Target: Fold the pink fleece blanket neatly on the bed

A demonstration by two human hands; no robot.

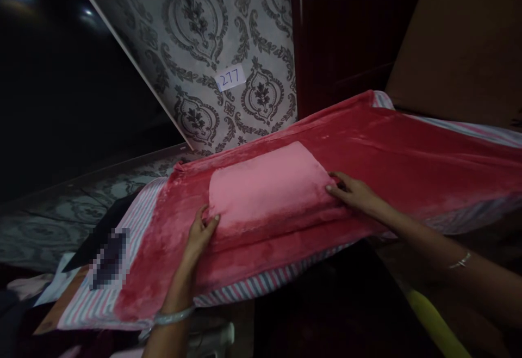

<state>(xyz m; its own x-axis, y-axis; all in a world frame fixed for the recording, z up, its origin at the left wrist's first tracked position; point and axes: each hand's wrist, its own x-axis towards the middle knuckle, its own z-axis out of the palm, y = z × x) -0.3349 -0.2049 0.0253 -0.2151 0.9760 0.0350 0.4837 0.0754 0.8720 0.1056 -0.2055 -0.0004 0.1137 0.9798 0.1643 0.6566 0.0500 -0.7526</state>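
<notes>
A folded pink cloth [265, 184] lies on a red plush blanket [408, 151]. Its near side shades into red, and I cannot tell where it ends there. My left hand [202, 233] pinches the cloth's left edge between thumb and fingers. At the opposite edge, my right hand [353, 192] grips the cloth's right side in the same way, its fingers partly tucked behind. Beneath the red blanket, a striped cloth [93, 303] shows along the left end and the near edge.
Patterned wallpaper [196, 26] with a paper label [230, 77] reading 277 rises behind. To the left stands a large dark glossy panel [73, 86]. A brown board [460, 48] leans at the back right. Something yellow [436, 325] is low at the right, and piled fabrics [30, 287] lie at the left.
</notes>
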